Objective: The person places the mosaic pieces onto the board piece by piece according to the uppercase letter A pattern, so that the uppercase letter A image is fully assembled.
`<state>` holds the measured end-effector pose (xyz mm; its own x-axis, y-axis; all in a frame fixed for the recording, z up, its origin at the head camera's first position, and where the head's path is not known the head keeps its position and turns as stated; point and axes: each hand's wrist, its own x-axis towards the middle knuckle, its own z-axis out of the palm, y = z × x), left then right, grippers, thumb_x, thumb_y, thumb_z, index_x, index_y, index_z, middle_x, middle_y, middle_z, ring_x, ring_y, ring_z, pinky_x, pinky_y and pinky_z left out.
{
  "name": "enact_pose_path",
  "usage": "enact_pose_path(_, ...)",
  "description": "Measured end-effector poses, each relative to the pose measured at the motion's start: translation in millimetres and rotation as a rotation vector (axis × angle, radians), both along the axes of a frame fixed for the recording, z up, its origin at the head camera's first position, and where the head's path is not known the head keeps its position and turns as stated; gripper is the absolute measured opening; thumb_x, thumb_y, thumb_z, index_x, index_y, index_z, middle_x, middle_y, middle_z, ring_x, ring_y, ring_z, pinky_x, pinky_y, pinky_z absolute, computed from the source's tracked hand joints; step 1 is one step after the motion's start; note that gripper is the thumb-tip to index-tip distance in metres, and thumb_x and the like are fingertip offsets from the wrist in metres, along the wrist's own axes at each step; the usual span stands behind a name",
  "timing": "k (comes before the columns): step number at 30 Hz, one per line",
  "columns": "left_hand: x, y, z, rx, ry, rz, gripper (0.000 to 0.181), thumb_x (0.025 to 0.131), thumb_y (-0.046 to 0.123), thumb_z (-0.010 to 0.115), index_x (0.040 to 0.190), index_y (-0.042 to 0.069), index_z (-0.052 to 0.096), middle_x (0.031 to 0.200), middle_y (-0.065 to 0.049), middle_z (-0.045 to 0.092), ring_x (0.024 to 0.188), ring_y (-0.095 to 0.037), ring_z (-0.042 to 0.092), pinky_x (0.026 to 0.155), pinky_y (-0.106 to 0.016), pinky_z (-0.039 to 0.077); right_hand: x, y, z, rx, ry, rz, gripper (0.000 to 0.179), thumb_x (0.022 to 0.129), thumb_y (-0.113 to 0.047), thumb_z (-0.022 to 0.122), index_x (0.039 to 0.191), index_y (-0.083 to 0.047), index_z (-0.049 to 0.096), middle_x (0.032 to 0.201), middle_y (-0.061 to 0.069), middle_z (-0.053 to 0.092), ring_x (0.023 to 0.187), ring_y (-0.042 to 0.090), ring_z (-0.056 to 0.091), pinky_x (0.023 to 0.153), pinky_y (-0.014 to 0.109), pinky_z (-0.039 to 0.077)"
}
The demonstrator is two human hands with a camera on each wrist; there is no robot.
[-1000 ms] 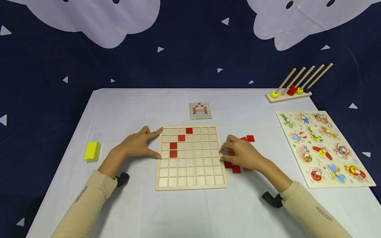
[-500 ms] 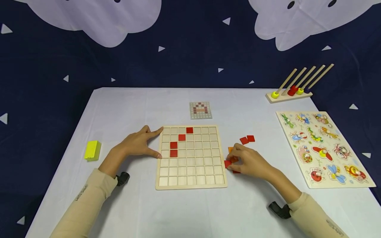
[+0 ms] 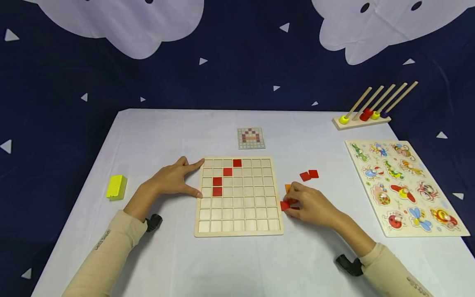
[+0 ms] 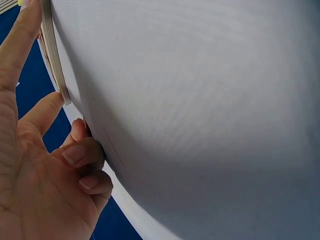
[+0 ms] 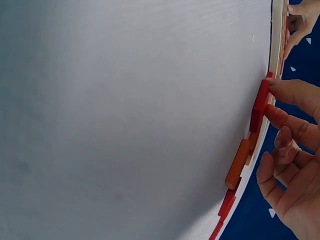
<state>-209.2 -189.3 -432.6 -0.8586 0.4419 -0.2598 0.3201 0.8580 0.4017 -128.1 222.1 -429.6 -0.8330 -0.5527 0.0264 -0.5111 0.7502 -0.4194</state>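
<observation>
A square wooden grid board (image 3: 241, 214) lies on the table, with several red tiles (image 3: 217, 191) in its upper-left cells. My left hand (image 3: 171, 178) rests at its left side, thumb and index finger spread and touching the edge. In the left wrist view the other fingers (image 4: 82, 155) of that hand are loosely bent. My right hand (image 3: 313, 204) is over the loose tiles just right of the board. In the right wrist view its thumb and index finger pinch a red tile (image 5: 260, 105). An orange tile (image 3: 288, 188) is partly hidden behind this hand.
Two loose red tiles (image 3: 309, 175) lie farther back. A small pattern card (image 3: 251, 138) sits behind the board. To the right are an insect puzzle board (image 3: 404, 189) and a peg abacus (image 3: 361, 122). A yellow block (image 3: 116, 187) stands at the left.
My right hand has moved from the board's right edge a little right and nearer to me, onto the loose red tiles. The left hand has stayed at the board's left edge.
</observation>
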Motion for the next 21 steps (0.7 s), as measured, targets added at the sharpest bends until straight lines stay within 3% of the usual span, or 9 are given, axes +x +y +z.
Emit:
enact_pose_path(9, 0.2, -0.3, -0.4, -0.006, -0.005, 0.003, 0.118, 0.06, 0.071, 0.082, 0.156, 0.026, 0.031, 0.103, -0.008, 0.045, 0.07, -0.018, 0.043, 0.062, -0.029, 0.038, 3.1, 4.4, 0.1, 0.025, 0.057, 0.021, 0.02, 0.074, -0.016, 0.085, 0.091, -0.009, 0.076, 0.083, -0.007, 0.051, 0.072, 0.004, 0.05, 0.063, 0.02, 0.043)
enact_pose_path(15, 0.5, -0.2, 1.5, 0.0, -0.004, 0.0, 0.118, 0.06, 0.07, 0.082, 0.156, 0.025, 0.031, 0.102, -0.008, 0.045, 0.071, -0.019, 0.043, 0.063, -0.03, 0.038, 2.2, 8.2, 4.8, -0.028, 0.057, 0.01, 0.022, 0.071, -0.015, 0.087, 0.09, -0.009, 0.076, 0.082, -0.007, 0.051, 0.071, 0.006, 0.053, 0.062, 0.02, 0.044)
enact_pose_path(21, 0.0, -0.1, 1.0, 0.005, -0.001, -0.005, 0.117, 0.061, 0.07, 0.082, 0.156, 0.024, 0.031, 0.103, -0.009, 0.046, 0.072, -0.019, 0.043, 0.063, -0.03, 0.039, -4.0, 2.9, 8.2, -0.056, 0.095, 0.052, 0.023, 0.071, -0.014, 0.085, 0.091, -0.007, 0.077, 0.08, -0.007, 0.047, 0.068, 0.005, 0.051, 0.059, 0.019, 0.041)
